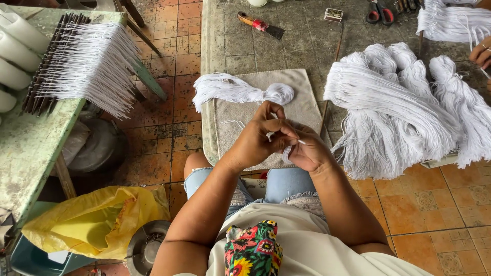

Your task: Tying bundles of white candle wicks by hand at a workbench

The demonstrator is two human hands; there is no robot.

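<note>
My left hand [259,139] and my right hand [308,151] meet above a beige cloth [302,105] on a low grey slab. Both pinch a few short white strings [286,149] between the fingers, the left hand curled over the right. Just beyond the hands lies a tied bundle of white string [230,88] on the cloth. A large heap of white string hanks [394,112] rests to the right of my hands.
A green table [25,148] at left carries a dark rack hung with white strings [87,61] and white cylinders [15,46]. A scraper [261,25], small box [333,15] and scissors [379,11] lie at the slab's far end. Another person's hand [482,53] shows far right. A yellow bag [97,220] sits at lower left.
</note>
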